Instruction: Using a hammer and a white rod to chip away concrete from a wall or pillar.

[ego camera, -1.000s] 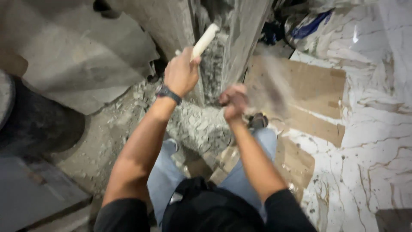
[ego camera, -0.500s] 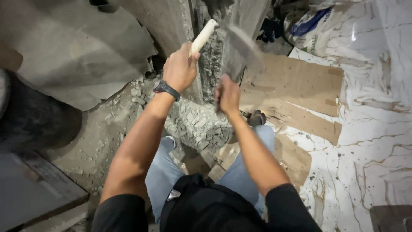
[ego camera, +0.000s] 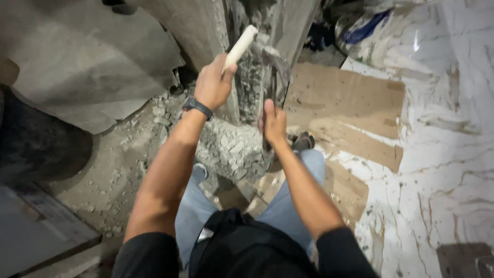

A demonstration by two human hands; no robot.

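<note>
Concrete wall (ego camera: 206,31) is faced: a pale chisel (ego camera: 239,46) is gripped in the raised left hand (ego camera: 213,85); a hammer (ego camera: 272,67) is clasped upright by the right hand (ego camera: 272,123).

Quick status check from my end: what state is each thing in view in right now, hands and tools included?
left hand: closed around the chisel
chisel: pale handle, tilted, tip toward the column
right hand: closed on the hammer handle
hammer: raised, head blurred beside the chisel
column: chipped open, rough core exposed
rubble: loose heap at the column's base
cardboard: lying flat on the marble floor
wristwatch: on the left wrist
</note>
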